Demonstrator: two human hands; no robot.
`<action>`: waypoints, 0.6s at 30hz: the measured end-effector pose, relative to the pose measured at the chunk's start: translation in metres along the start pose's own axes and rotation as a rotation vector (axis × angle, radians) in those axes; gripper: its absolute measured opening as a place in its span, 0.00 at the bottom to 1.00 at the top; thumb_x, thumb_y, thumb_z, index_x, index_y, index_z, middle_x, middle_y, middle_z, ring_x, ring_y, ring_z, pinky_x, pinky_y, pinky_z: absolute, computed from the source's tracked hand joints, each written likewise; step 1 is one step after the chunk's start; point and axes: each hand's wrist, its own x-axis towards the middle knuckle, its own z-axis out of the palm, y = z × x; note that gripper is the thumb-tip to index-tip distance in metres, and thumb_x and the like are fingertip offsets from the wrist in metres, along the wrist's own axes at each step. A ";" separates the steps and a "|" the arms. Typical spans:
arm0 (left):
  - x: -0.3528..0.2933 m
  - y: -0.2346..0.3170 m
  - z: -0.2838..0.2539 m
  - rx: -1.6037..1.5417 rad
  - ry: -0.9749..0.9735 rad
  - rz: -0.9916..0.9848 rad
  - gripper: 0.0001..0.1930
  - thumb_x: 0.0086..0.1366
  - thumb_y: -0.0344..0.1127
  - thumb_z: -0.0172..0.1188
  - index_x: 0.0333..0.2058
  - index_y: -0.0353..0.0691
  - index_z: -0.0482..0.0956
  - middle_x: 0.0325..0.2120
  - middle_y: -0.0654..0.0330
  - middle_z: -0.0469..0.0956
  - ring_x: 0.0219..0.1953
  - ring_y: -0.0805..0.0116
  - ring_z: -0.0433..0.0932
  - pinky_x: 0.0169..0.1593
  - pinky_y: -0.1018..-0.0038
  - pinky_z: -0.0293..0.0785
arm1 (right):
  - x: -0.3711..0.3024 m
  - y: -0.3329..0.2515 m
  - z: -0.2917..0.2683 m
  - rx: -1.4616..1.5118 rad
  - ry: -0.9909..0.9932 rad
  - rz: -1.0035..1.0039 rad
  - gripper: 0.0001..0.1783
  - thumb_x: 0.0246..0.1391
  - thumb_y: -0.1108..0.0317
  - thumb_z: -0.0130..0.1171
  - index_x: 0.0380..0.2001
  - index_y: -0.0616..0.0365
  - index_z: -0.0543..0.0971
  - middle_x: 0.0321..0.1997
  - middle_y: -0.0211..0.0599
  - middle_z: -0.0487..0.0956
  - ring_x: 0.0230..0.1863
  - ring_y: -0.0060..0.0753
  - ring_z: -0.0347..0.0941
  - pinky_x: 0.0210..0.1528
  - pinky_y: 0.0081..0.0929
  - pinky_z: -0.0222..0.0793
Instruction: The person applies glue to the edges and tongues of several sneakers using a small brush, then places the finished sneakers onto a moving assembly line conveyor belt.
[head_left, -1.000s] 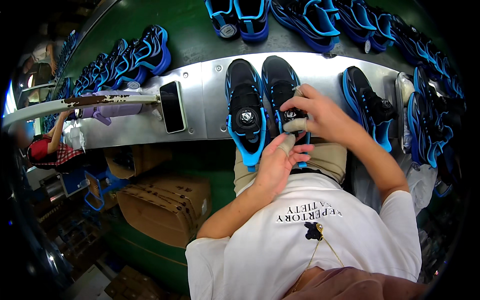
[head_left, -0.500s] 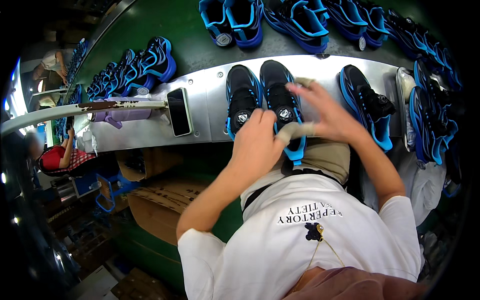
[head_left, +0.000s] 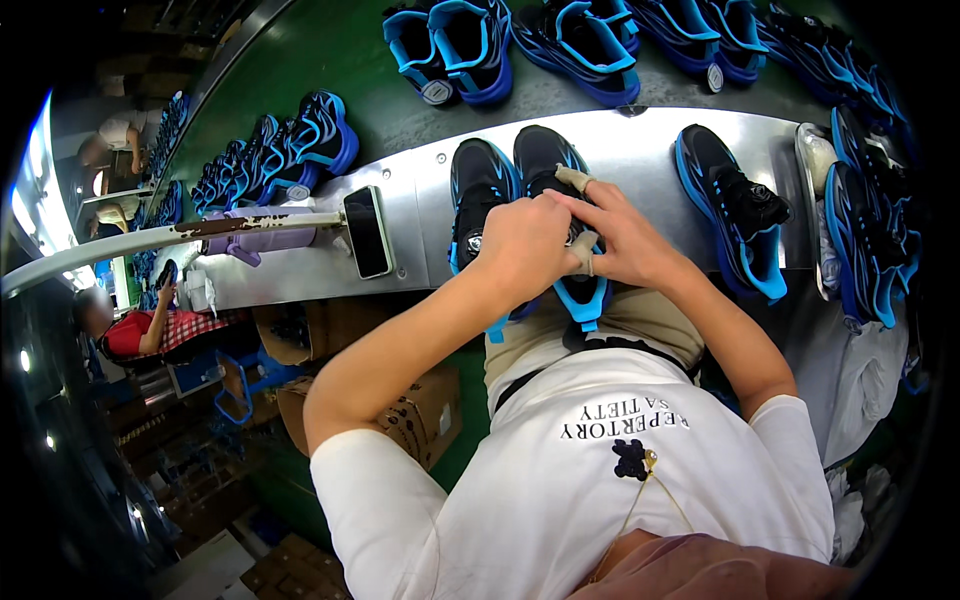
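A pair of black and blue sneakers stands before me on the metal worktop, toes pointing away: the left sneaker (head_left: pixel 482 178) and the right sneaker (head_left: pixel 548 150). Above the right sneaker's lacing, my left hand (head_left: pixel 528 245) is closed, its fingers curled and their tips hidden. My right hand (head_left: pixel 630 240) grips the same sneaker from its right side, two digits wearing beige finger covers. The hands touch over the instep and hide most of its round dial. Beyond my right hand, another sneaker (head_left: pixel 725 205) stands alone.
A phone (head_left: pixel 368 232) rests on a bent, rust-worn metal arm (head_left: pixel 180 235) at the left, beside a purple bottle (head_left: pixel 265 235). More sneakers (head_left: pixel 465 50) line the green surface beyond the metal worktop (head_left: pixel 420 225). A tray (head_left: pixel 812 210) stands right. A co-worker (head_left: pixel 150 325) in red sits far left.
My right hand has come leftward onto the right sneaker, where it was hovering with fingers spread. My left hand has shifted right and away from me, up against it. The view has turned slightly.
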 end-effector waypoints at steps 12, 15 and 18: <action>-0.083 0.046 0.036 -1.828 0.043 -0.682 0.14 0.70 0.35 0.48 0.49 0.33 0.69 0.44 0.50 0.75 0.27 0.73 0.75 0.24 0.79 0.69 | 0.014 -0.034 -0.026 -0.130 -0.098 -0.100 0.22 0.42 0.60 0.69 0.43 0.53 0.80 0.34 0.40 0.71 0.38 0.43 0.69 0.40 0.35 0.67; -0.079 0.039 0.036 -2.062 -0.005 -0.695 0.18 0.70 0.34 0.48 0.54 0.30 0.65 0.51 0.46 0.71 0.29 0.68 0.76 0.25 0.77 0.70 | 0.014 -0.048 -0.026 -0.171 -0.078 -0.018 0.20 0.41 0.60 0.69 0.39 0.56 0.80 0.32 0.40 0.72 0.37 0.45 0.70 0.37 0.37 0.67; -0.071 0.038 0.043 -2.201 -0.018 -0.603 0.16 0.70 0.34 0.47 0.51 0.29 0.66 0.52 0.50 0.69 0.31 0.65 0.78 0.24 0.76 0.72 | 0.016 -0.058 -0.026 -0.142 -0.046 0.062 0.19 0.43 0.62 0.68 0.40 0.57 0.79 0.34 0.40 0.72 0.38 0.44 0.71 0.38 0.36 0.68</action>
